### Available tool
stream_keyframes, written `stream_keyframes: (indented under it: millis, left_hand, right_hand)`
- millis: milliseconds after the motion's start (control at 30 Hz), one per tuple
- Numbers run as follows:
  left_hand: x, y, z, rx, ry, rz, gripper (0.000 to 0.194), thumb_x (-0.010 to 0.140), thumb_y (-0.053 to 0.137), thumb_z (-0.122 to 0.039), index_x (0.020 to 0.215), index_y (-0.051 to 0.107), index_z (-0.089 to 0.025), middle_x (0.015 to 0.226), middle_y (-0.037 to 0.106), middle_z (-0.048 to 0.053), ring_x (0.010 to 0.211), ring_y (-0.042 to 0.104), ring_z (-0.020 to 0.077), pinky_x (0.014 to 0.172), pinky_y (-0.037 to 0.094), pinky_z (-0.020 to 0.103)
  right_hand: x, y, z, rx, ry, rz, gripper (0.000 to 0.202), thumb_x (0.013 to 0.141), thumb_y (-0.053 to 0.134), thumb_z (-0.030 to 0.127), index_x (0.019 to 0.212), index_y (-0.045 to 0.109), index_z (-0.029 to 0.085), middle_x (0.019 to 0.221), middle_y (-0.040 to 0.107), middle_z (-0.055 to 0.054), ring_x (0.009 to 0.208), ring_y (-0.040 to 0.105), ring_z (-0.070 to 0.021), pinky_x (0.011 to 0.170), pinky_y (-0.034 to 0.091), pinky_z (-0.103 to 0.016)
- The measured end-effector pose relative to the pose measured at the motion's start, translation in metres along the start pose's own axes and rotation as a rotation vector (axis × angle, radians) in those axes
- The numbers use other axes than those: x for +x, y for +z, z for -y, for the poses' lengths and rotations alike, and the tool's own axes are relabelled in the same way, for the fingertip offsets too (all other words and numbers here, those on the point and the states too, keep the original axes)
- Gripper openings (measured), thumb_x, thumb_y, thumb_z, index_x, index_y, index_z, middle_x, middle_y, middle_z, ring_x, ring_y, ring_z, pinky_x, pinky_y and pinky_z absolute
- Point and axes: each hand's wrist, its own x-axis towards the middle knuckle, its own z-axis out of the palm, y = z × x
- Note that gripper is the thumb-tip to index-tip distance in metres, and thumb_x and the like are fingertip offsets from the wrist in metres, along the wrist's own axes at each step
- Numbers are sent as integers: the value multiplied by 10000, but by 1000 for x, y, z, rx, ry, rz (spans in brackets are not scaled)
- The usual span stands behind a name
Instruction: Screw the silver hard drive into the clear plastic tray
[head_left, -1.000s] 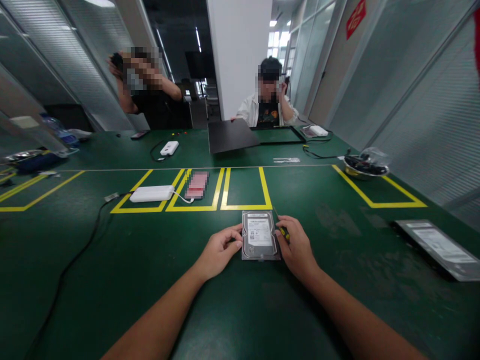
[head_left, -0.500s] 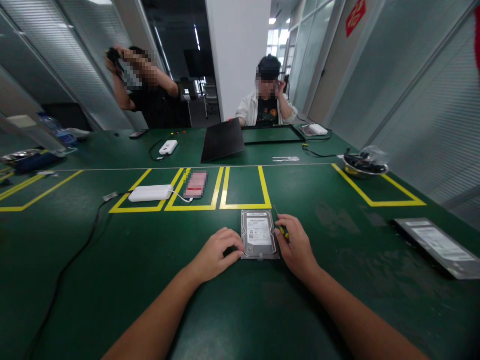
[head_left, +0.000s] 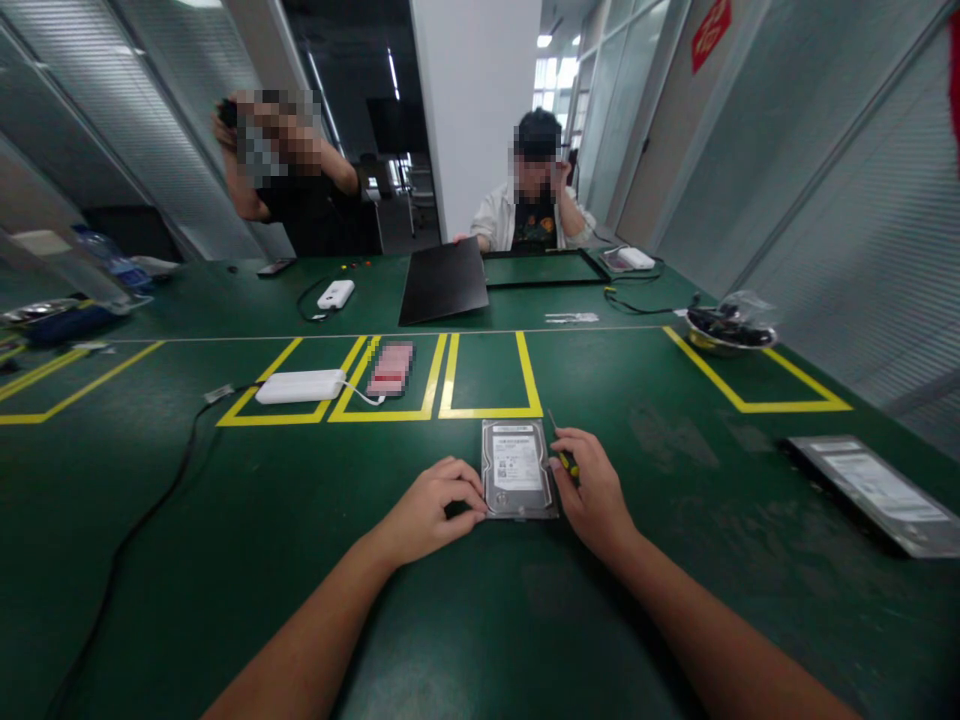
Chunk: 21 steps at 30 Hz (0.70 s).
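Note:
A silver hard drive (head_left: 516,470) with a white label lies flat on the green table in front of me. My left hand (head_left: 439,505) rests at its left side, with curled fingers and thumb touching the lower left edge and holding it. At the drive's right side, my right hand (head_left: 592,488) is closed around a small screwdriver (head_left: 568,464) with a yellow and black handle. Its thin metal shaft points up and away from me, beside the drive's upper right corner. The rest of the handle is hidden by my fingers.
A second hard drive (head_left: 874,492) lies at the right. Behind are a metal bowl (head_left: 727,340) of black items, a white power bank (head_left: 300,387) cabled to a pink phone (head_left: 391,369), and yellow tape outlines (head_left: 491,412). One person across holds a black panel (head_left: 446,281); another raises a camera.
Both hands and the hard drive stay nearly in place. My left hand shifts very slightly. The person at the far left moves the raised camera a little.

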Motion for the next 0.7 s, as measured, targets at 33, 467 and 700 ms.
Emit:
stream_keyframes:
  millis: [33, 467, 700]
  left_hand:
    - [0, 0, 0, 0, 0, 2, 103, 851, 646, -160, 862, 731, -217, 968, 660, 37, 916, 598, 184, 843, 454, 330]
    - [1, 0, 0, -13, -12, 11, 83, 872, 657, -177, 839, 727, -208, 891, 661, 22, 867, 592, 169, 801, 427, 298]
    - [2, 1, 0, -28, -27, 21, 65, 866, 676, -182, 830, 724, -205, 893, 663, 16, 865, 596, 164, 799, 419, 293]
  right_hand:
    - [0, 0, 0, -1, 0, -2, 123, 949, 463, 221, 1035, 548, 206, 1175, 565, -135, 1126, 554, -256, 957, 492, -470]
    - [0, -1, 0, -7, -10, 3, 111, 955, 471, 218, 1039, 541, 201, 1171, 558, -128, 1126, 546, -248, 963, 488, -464]
    - [0, -2, 1, -6, -23, -1, 109, 956, 469, 214, 1041, 537, 202, 1167, 559, -133, 1120, 544, -248, 959, 487, -469]
